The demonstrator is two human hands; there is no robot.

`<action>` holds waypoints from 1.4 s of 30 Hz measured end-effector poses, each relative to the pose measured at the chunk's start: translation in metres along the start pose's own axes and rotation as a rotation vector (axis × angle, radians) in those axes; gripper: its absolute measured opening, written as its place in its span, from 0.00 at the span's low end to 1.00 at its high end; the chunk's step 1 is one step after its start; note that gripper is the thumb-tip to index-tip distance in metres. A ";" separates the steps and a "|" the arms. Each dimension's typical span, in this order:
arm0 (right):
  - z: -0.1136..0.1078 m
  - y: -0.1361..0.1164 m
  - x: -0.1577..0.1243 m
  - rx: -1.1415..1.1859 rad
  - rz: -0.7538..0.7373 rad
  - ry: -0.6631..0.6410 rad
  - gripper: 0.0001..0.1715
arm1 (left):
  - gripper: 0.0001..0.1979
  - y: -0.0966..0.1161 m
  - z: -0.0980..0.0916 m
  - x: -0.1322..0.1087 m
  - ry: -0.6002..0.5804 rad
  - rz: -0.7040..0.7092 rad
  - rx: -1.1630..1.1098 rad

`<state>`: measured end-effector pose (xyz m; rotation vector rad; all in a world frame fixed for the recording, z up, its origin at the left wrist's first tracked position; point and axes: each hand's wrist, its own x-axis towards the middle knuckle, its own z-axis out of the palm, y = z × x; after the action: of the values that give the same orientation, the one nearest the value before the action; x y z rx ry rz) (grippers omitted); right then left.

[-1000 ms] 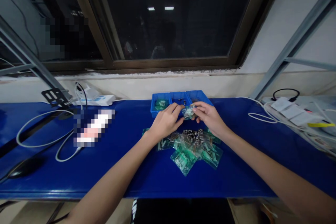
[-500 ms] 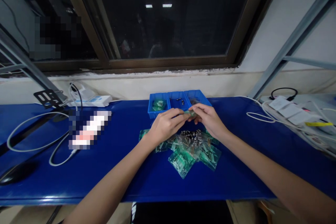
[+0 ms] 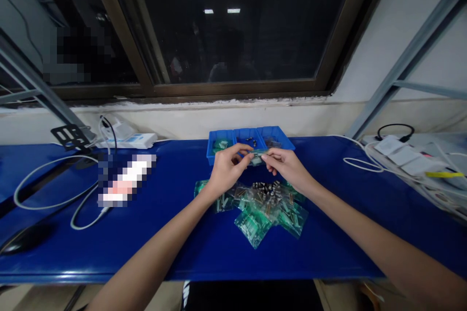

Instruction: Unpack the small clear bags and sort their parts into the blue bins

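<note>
Both my hands are raised just in front of a blue three-compartment parts tray (image 3: 250, 130). My left hand (image 3: 228, 169) and my right hand (image 3: 287, 167) pinch a small clear plastic bag (image 3: 257, 158) between their fingertips. Its contents are mostly hidden by my fingers. Below my hands lies a heap of clear bags with green-tinted packing (image 3: 268, 214), holding small metal-legged electronic parts. Loose dark cylindrical components (image 3: 264, 188) sit at the top of the heap. The tray's left compartment holds a green bag (image 3: 221, 145).
The blue-topped bench carries a power strip (image 3: 127, 141), white cables (image 3: 44, 189), a black computer mouse (image 3: 25, 240) and a pixelated object (image 3: 126, 180). White cards and cables (image 3: 401, 158) lie at the right. A dark window rises behind the bench.
My left hand has turned up and moved toward the tray, and both hands now pinch the small bag higher, nearer the tray's front. The view has shifted slightly.
</note>
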<state>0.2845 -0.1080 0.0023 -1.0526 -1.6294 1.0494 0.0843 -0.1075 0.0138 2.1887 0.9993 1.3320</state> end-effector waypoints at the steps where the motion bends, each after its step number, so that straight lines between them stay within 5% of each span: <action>1: 0.000 -0.001 0.000 -0.001 0.000 0.006 0.18 | 0.12 0.000 0.001 0.000 -0.001 -0.018 -0.037; 25: 0.001 -0.005 0.000 0.179 -0.029 0.104 0.15 | 0.23 -0.012 -0.004 0.001 -0.117 0.105 0.168; 31: 0.004 -0.005 0.000 0.206 -0.128 0.149 0.23 | 0.24 -0.014 -0.002 -0.001 -0.112 0.166 0.275; 36: 0.004 -0.009 -0.001 0.173 -0.152 0.162 0.17 | 0.17 -0.013 -0.003 -0.002 -0.106 0.215 0.325; 42: 0.003 -0.008 -0.002 0.277 0.019 0.008 0.16 | 0.09 -0.010 -0.004 -0.001 -0.018 0.209 0.348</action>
<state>0.2804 -0.1128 0.0087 -0.8872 -1.4212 1.2411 0.0765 -0.1022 0.0088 2.6213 1.0873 1.3027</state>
